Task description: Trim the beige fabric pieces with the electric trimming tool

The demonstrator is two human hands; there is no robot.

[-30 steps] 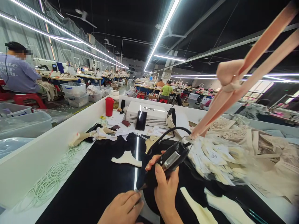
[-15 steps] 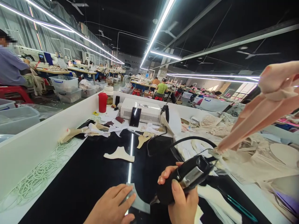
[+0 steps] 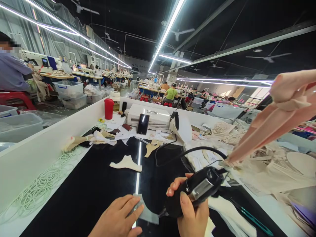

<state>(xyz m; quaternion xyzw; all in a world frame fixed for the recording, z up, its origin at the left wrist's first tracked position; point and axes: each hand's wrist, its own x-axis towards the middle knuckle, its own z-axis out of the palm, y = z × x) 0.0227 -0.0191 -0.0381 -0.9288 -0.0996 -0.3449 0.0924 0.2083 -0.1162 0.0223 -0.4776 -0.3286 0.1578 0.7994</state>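
My right hand (image 3: 191,207) is wrapped round a black handheld power tool (image 3: 197,189) with a silver plate on its side and a cable at its rear. The tool's narrow metal tip touches or nearly touches the edge of a small pale grey piece (image 3: 150,215) on the black work surface (image 3: 81,191). My left hand (image 3: 120,215) lies over that piece's left part with its fingers spread, pressing it down. Farther up the surface rests a cream fabric piece (image 3: 127,163) with a curved outline.
A pink fabric strip (image 3: 261,126) hangs at the right by the tool's cable. Tangled pale green cord (image 3: 41,187) lies along the left wall. A white box (image 3: 153,117), a phone (image 3: 143,124) and a red cup (image 3: 108,108) stand at the back. Teal tweezers (image 3: 254,217) lie at right.
My right hand and the tool have shifted very slightly, the tool's rear end a little lower. My left hand and the grey piece have stayed in place.
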